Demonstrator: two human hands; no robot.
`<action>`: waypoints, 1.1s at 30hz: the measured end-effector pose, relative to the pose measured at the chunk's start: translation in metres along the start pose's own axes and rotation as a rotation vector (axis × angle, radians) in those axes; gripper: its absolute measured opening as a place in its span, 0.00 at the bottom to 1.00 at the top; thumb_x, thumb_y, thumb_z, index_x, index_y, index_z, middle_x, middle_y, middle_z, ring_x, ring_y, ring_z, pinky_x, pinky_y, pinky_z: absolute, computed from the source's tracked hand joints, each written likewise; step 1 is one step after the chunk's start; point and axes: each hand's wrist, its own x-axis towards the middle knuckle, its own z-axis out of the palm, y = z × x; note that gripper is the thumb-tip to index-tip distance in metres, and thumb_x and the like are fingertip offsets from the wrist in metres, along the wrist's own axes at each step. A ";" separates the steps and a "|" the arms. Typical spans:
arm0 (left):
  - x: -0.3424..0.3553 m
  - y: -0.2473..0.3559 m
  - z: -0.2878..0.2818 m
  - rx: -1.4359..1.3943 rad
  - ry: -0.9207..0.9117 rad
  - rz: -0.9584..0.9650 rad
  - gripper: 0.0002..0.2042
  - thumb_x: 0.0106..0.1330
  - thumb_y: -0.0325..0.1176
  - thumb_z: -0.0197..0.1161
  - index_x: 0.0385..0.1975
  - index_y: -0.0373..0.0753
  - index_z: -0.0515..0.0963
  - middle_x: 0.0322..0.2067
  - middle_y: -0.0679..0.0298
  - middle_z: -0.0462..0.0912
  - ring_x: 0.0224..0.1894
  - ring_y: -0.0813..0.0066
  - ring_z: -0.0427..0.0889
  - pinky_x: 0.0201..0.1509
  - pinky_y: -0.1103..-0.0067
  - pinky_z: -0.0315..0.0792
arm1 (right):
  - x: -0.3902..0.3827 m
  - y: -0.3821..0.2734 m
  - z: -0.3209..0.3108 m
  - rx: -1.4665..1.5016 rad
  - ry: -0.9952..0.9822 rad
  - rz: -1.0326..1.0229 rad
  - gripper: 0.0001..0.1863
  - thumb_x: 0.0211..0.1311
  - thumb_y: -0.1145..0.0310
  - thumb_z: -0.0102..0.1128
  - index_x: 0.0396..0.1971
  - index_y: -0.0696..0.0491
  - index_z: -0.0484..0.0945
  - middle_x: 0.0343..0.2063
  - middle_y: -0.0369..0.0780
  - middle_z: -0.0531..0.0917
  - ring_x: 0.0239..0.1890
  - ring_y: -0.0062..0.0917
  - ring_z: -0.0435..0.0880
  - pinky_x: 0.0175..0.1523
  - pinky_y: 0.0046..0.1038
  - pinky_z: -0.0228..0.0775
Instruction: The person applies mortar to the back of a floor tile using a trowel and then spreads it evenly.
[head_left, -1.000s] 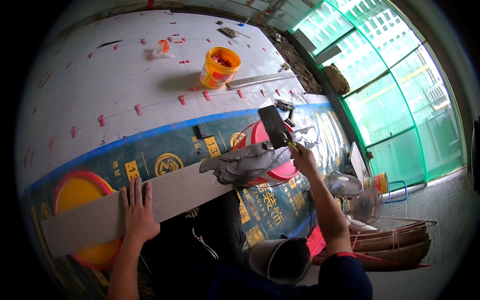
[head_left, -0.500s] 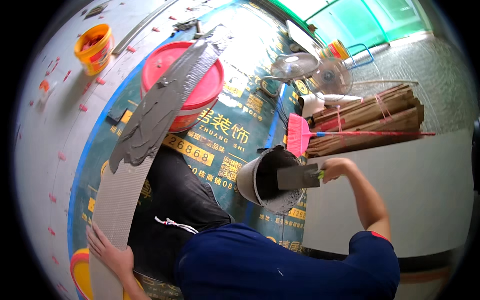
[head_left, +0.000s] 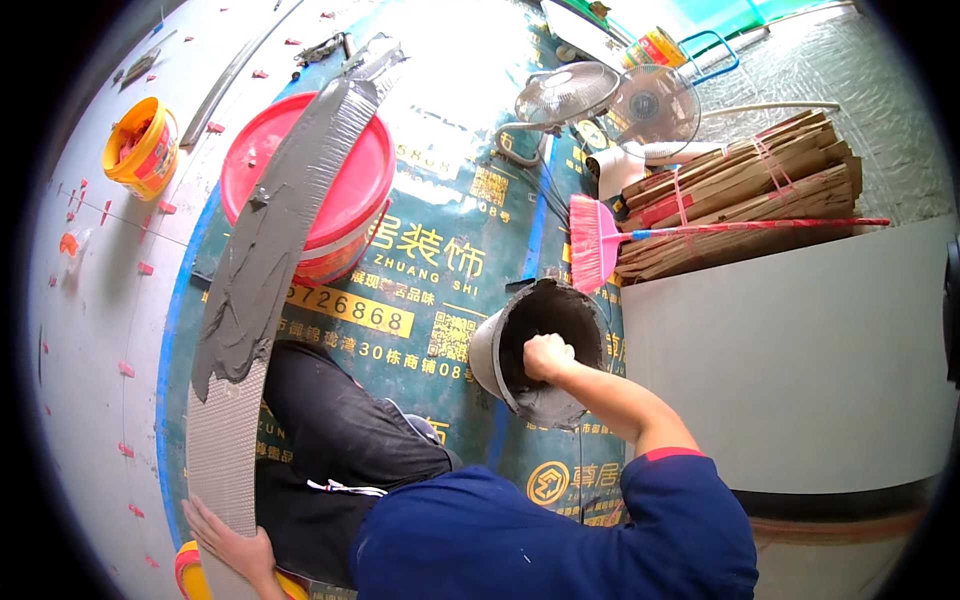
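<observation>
On the left, a long tile (head_left: 224,450) lies over the red bucket (head_left: 345,215). It looks stiff, with slippery mud (head_left: 262,260) on top; hold its bare edges. The left hand (head_left: 233,543) lies flat on its near end, fingers straight. The right hand (head_left: 548,358) curls inside the gray bucket (head_left: 487,352); I cannot tell what it pinches.

Left of the open bucket (head_left: 487,358), the long strip (head_left: 225,430) lies across a lidded pail (head_left: 370,170), its near end over another pail (head_left: 187,572); mortar (head_left: 270,240) covers its far part. Just behind the bucket, to its right, is the broom (head_left: 596,245), with stacked cardboard (head_left: 745,185) beyond; right of it, a panel (head_left: 790,360).
</observation>
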 end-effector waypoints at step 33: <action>0.009 -0.020 -0.030 -0.389 -0.200 0.047 0.57 0.44 0.55 0.76 0.72 0.34 0.52 0.73 0.45 0.49 0.76 0.48 0.45 0.77 0.53 0.36 | -0.124 0.057 -0.100 1.052 0.270 -0.442 0.07 0.45 0.71 0.60 0.26 0.56 0.76 0.17 0.29 0.68 0.22 0.13 0.65 0.27 0.22 0.60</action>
